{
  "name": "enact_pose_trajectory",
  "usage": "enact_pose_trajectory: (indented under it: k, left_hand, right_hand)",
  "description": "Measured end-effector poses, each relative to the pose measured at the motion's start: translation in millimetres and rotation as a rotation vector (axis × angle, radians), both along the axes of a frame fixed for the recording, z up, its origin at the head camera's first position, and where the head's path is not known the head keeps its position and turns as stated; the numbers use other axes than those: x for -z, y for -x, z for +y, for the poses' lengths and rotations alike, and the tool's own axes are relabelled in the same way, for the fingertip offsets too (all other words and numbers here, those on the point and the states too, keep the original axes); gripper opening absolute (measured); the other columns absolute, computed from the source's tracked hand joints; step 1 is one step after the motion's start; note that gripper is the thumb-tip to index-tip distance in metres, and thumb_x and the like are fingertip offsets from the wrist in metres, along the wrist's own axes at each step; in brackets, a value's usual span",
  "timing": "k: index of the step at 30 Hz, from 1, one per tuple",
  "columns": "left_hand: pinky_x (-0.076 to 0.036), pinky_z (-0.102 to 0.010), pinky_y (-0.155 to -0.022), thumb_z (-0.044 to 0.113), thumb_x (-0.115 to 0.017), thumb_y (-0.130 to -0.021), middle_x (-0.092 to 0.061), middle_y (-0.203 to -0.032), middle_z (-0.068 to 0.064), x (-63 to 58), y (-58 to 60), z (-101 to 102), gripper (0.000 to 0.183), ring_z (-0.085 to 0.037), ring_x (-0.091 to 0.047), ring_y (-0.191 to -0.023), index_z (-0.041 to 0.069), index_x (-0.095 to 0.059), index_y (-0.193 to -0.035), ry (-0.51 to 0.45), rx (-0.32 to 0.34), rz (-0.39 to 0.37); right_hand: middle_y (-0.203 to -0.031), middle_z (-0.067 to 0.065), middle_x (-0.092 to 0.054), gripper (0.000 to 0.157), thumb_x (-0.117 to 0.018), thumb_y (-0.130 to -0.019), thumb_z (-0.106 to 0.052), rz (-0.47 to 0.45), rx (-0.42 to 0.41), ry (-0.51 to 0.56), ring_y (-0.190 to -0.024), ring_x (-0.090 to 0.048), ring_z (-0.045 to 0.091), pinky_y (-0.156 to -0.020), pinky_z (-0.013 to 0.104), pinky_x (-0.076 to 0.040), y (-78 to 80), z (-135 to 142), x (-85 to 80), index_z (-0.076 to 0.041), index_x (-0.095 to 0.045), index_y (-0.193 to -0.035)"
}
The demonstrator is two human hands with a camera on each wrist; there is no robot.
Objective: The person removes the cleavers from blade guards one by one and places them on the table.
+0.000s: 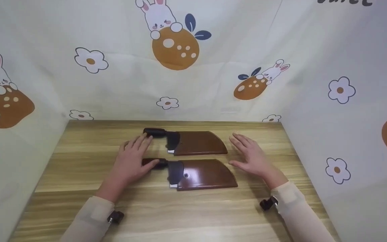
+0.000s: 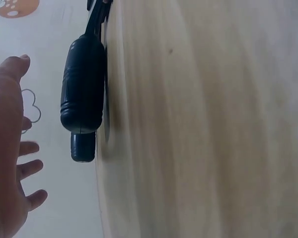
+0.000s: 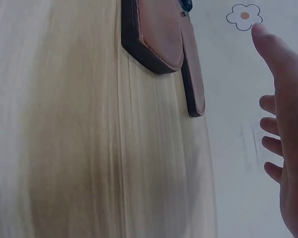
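Two cleavers in brown leather sheaths lie one behind the other on the wooden table, black handles to the left. My left hand hovers at the handle end with fingers spread, overlapping the near cleaver's handle in the head view. In the left wrist view that hand shows apart from the black handle. Beyond the sheath tips, my right hand is held with fingers extended and nothing in it. The far cleaver and near cleaver both have a sliver of bare blade beside the sheath.
The wood-grain table is bounded by a printed cloth backdrop at the back and both sides. Small black cameras are strapped to the left wrist and right wrist.
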State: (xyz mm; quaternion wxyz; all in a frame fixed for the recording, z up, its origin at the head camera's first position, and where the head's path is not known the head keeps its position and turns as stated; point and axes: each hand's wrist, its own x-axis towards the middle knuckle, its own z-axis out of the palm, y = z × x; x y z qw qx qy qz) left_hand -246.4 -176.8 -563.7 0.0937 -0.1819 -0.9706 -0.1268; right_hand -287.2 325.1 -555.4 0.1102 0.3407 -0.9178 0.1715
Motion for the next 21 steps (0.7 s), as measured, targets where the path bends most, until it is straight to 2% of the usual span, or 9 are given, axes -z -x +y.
enact_pose_trajectory:
  k: [8,14,21]
  left_hand:
    - [-0.033,-0.076,-0.121,0.071,-0.064,-0.101,-0.039,-0.175,-0.017,3.5,-5.5,5.5,0.096,-0.048,-0.04,-0.156,0.015,-0.037,-0.173,-0.052,0.061,-0.028]
    - [-0.034,-0.077,-0.12,0.059,-0.075,-0.1,-0.046,-0.17,-0.017,4.6,-8.2,10.3,0.084,-0.048,-0.044,-0.153,0.013,-0.05,-0.166,-0.151,0.122,-0.077]
    - [-0.038,-0.067,-0.122,0.048,-0.082,-0.099,-0.06,-0.158,-0.013,9.3,-4.5,15.1,0.071,-0.04,-0.053,-0.146,0.014,-0.061,-0.157,-0.239,0.175,-0.144]
  right_hand:
    - [-0.17,0.018,-0.046,0.096,-0.085,-0.09,-0.055,-0.027,-0.04,-0.028,-0.154,-0.044,0.043,-0.125,0.066,-0.034,-9.7,-13.4,0.6,-0.006,-0.05,-0.165]
    - [-0.171,0.017,-0.045,0.1,-0.088,-0.088,-0.055,-0.094,-0.063,-0.023,-0.155,-0.043,0.043,-0.126,0.067,-0.033,-20.1,-26.1,0.6,-0.01,-0.047,-0.168]
    - [-0.173,0.014,-0.043,0.104,-0.087,-0.088,-0.061,-0.136,-0.103,-0.078,-0.157,-0.041,0.041,-0.127,0.066,-0.031,-29.1,-47.6,6.9,-0.011,-0.045,-0.169]
